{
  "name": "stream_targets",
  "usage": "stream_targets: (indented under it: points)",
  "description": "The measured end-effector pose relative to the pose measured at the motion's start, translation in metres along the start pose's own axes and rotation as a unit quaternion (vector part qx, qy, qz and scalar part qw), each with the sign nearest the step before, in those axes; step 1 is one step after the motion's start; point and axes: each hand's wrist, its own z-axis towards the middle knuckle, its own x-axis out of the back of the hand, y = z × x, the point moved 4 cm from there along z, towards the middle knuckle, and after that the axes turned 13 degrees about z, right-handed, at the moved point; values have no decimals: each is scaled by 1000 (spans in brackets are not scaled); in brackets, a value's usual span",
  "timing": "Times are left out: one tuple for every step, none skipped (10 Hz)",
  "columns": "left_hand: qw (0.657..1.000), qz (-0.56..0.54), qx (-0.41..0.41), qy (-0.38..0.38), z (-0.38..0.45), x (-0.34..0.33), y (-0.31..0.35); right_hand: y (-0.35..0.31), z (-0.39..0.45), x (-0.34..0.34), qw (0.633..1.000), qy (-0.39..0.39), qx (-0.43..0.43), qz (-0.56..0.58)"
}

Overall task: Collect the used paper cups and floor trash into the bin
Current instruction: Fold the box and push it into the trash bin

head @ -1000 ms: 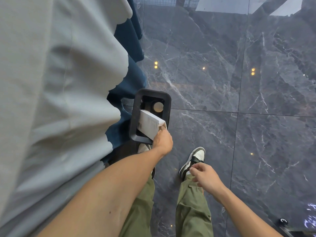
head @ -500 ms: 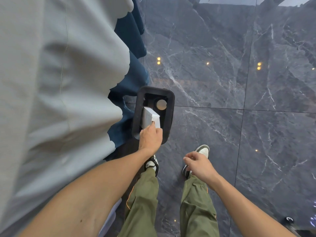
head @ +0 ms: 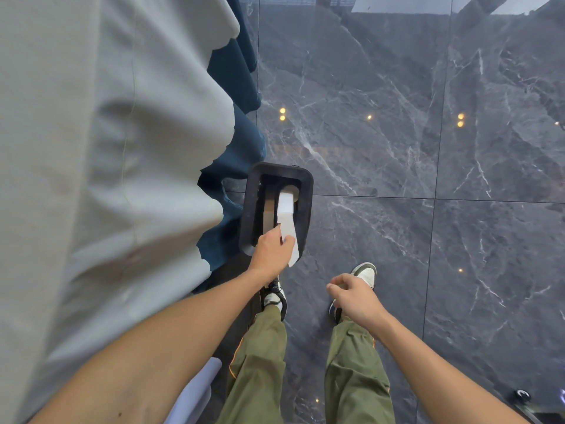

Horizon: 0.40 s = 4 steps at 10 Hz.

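Head view, looking steeply down. A white box (head: 286,221) stands on end in the mouth of a black bin (head: 306,203), its far end well inside the opening and its near end projecting over the bin's near rim. Below the box, at the far end of the opening, part of a pale round object shows; what it is cannot be told. The bin stands on a dark grey marble floor (head: 397,166), close against a hanging dark blue cloth (head: 241,148) on its left. A pale grey-green cloth (head: 107,179) with a scalloped edge fills the left of the view and overlaps the blue one. The left hand (head: 270,255) reaches forward with the arm nearly straight, knuckles up, fingers closed round the near end of the box, above the bin's near rim. The right hand (head: 354,296) hangs lower and nearer the body, well apart from the bin, loosely curled with fingers bent inward; nothing visible in it. Beneath the hands, olive trousers (head: 354,371) and two shoes (head: 365,272) stand on the floor just short of the bin.
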Motion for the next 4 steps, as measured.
stream_targets:
  points:
    - [997,-29,65,-33,32,-4,-20,-21,6,-6,1000,0,31,-2]
    - [994,-26,92,-45,48,4,-40,-37,9,-12,999,-9,48,1]
    - [996,-11,74,-44,42,14,-42,-45,6,-13,998,-2,56,-8]
    - [997,47,32,-52,24,24,-36,-52,-2,-13,997,1,64,-44]
